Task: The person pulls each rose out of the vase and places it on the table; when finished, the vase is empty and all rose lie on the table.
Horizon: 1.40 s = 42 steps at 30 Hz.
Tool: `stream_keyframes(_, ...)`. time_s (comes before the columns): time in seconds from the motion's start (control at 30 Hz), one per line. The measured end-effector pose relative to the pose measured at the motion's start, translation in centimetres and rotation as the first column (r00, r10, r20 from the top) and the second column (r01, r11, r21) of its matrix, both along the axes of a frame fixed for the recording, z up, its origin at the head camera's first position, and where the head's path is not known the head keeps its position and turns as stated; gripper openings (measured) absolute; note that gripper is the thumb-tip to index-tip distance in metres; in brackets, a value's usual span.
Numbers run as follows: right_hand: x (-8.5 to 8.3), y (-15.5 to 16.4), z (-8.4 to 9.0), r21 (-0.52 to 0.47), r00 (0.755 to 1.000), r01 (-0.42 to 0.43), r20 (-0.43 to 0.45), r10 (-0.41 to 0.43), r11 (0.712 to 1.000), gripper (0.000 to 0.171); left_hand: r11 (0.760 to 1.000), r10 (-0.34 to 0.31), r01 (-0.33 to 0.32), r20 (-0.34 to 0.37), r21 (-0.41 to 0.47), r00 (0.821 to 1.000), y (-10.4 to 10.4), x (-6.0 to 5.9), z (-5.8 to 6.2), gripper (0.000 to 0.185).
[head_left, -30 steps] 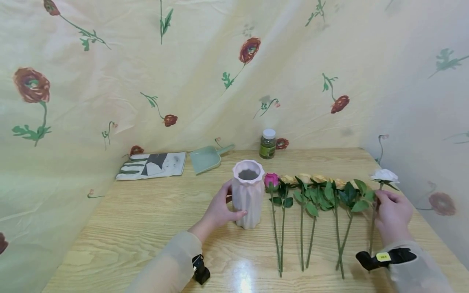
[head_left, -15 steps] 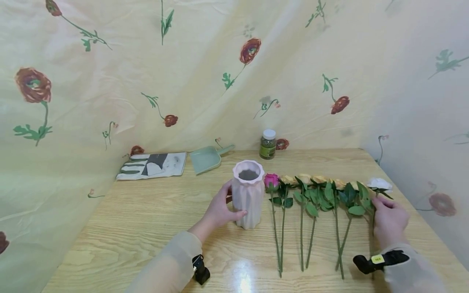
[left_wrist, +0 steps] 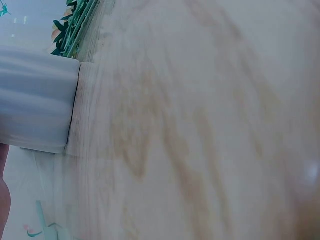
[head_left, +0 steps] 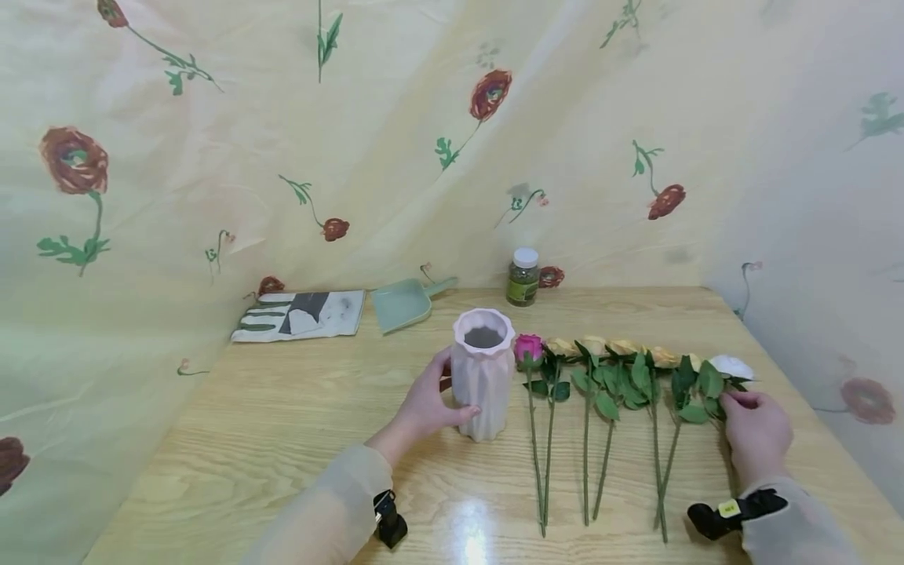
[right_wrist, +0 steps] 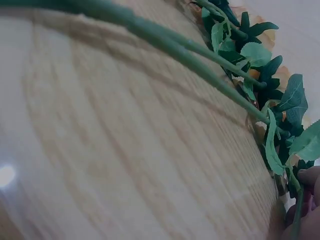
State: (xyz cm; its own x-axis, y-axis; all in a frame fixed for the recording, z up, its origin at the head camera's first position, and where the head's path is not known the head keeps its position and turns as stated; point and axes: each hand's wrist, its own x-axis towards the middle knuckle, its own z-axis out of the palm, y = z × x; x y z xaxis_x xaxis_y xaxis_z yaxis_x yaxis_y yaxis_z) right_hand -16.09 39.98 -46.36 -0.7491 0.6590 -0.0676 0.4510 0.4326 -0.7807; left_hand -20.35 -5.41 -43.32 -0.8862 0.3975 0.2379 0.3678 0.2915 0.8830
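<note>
While the head view takes in the whole wooden table (head_left: 282, 439), each wrist view gives only a close slice of it. From the head camera the left hand (head_left: 424, 404) is curled round the side of the pale pink ribbed vase (head_left: 483, 373), thumb in front and fingers behind; the vase stands upright, mouth up, near the middle of the table. The left wrist view shows only the vase's lower wall (left_wrist: 35, 97) meeting the wood, with a sliver of that hand at the frame's edge. The right hand (head_left: 757, 435) lies at the right end of a row of flowers, fingers bent about the stem of the white rose (head_left: 731, 366). The right wrist view adds what the head view cannot: fingertips (right_wrist: 305, 200) pinched on the thin green stem (right_wrist: 298, 212), with leaves just beside them. The white rose lies flat, its long axis running from the near edge toward the far wall, bloom pointing away from the person, rightmost of the row. Left of it lie yellow roses (head_left: 614, 349) and a magenta rose (head_left: 528, 348) just beside the vase, all parallel, blooms away. At the back stand a jar (head_left: 523, 277), a green scoop (head_left: 402, 302) and a glove (head_left: 300, 315).
</note>
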Motion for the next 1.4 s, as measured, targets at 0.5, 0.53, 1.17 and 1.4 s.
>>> stream_keyframes(0.5, 0.4, 0.2, 0.1, 0.076, 0.997, -0.074, 0.039, 0.071, 0.994, 0.042, 1.0, -0.003, 0.003, 0.009, -0.004, 1.0, 0.2, 0.5, 0.2, 0.085)
stream_keyframes(0.53, 0.5, 0.2, 0.1, 0.073, 0.997, -0.073, 0.041, 0.07, 0.995, 0.043, 1.0, -0.004, 0.004, 0.012, -0.004, 1.0, 0.2, 0.5, 0.2, 0.085)
stream_keyframes(1.17, -0.1, -2.2, 3.7, 0.091, 0.987, -0.118, -0.102, 0.127, 0.989, 0.044, 1.0, 0.016, -0.015, 0.109, -0.012, 0.994, -0.3, 1.7, 1.8, 0.085)
stream_keyframes(1.4, -1.0, -4.1, 6.5, 0.109, 0.957, -0.189, -0.203, 0.208, 0.976, 0.052, 1.0, -0.021, 0.022, 0.087, -0.02, 0.996, -0.3, 2.2, 3.4, 0.084)
